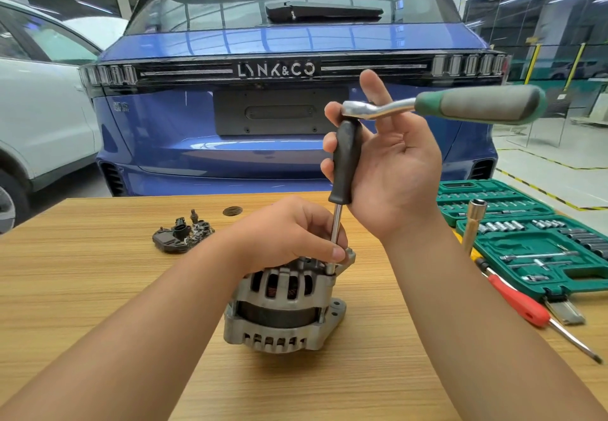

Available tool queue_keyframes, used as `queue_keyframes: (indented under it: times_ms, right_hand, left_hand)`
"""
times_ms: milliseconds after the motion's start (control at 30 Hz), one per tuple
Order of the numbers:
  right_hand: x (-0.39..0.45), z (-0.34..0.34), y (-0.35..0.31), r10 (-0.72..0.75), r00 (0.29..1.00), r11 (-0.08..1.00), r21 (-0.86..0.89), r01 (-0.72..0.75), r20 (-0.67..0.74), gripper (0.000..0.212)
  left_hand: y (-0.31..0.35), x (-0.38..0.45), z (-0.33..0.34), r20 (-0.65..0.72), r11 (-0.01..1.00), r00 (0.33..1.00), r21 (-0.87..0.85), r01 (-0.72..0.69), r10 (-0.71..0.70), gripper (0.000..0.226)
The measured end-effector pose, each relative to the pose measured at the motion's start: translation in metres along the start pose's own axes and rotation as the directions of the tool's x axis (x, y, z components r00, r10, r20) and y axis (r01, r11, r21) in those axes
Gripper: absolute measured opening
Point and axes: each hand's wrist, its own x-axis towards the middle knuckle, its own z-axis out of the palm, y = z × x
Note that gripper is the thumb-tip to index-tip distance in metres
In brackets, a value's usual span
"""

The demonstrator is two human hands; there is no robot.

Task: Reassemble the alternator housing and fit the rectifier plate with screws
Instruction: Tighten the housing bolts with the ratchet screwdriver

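**Grip on driver and shaft**

Right hand [388,170] curls round the black driver handle [345,160] (ratchet [460,104] atop); left hand [296,233] pinches its shaft [336,226] over the alternator [283,308], centre frame on the desk [98,289]. Heavy, rigid casting: steady it by the housing.

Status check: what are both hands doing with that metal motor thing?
Left hand steadying driver shaft on alternator. Right hand gripping black handle, ratchet on top. Nothing in the way.

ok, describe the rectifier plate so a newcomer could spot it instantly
Start from the light wooden table in front of the blue car. Left of the upright silver alternator lies the black, irregular rectifier plate. It is the only dark clustered part lying loose there.
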Motion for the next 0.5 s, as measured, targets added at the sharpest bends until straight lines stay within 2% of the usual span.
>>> queue_keyframes:
  times_ms: [67, 133, 200, 267, 300, 367, 433, 500]
  right_hand:
    - [0.001, 0.001, 0.001, 0.027, 0.999, 0.999, -0.044, -0.029, -0.047, 0.029]
    - [0.002, 0.005, 0.002, 0.010, 0.985, 0.985, -0.167, -0.039, -0.171, 0.023]
    - [0.003, 0.008, 0.002, -0.114, 0.928, 0.942, -0.335, -0.012, -0.355, 0.027]
    - [0.004, 0.010, -0.002, -0.199, 0.867, 0.915, -0.404, -0.002, -0.457, 0.020]
    - [0.004, 0.010, -0.005, -0.179, 0.860, 0.923, -0.385, -0.022, -0.477, 0.012]
    - [0.002, 0.009, -0.013, 0.005, 0.892, 0.960, -0.247, -0.130, -0.452, 0.014]
    - [0.002, 0.008, -0.020, 0.244, 0.908, 0.965, -0.006, -0.262, -0.340, 0.032]
    - [0.003, 0.005, -0.021, 0.318, 0.902, 0.948, 0.123, -0.294, -0.292, 0.039]
  left_hand:
    - [0.001, -0.001, -0.001, -0.003, 1.000, 1.000, 0.001, 0.008, -0.008, 0.008]
    - [0.002, -0.001, -0.001, 0.000, 1.000, 1.000, 0.013, 0.019, -0.019, 0.011]
    - [0.003, -0.001, 0.000, 0.004, 0.998, 0.999, 0.044, 0.035, -0.035, 0.013]
    - [0.004, -0.002, 0.000, 0.010, 0.996, 0.999, 0.074, 0.046, -0.047, 0.013]
    - [0.005, -0.002, 0.000, 0.012, 0.996, 0.999, 0.080, 0.048, -0.049, 0.013]
    - [0.005, -0.002, 0.000, 0.011, 0.996, 0.999, 0.083, 0.046, -0.047, 0.015]
    - [0.005, -0.002, -0.001, 0.004, 0.996, 0.999, 0.081, 0.038, -0.039, 0.018]
    - [0.004, -0.002, -0.001, 0.000, 0.996, 1.000, 0.081, 0.030, -0.031, 0.018]
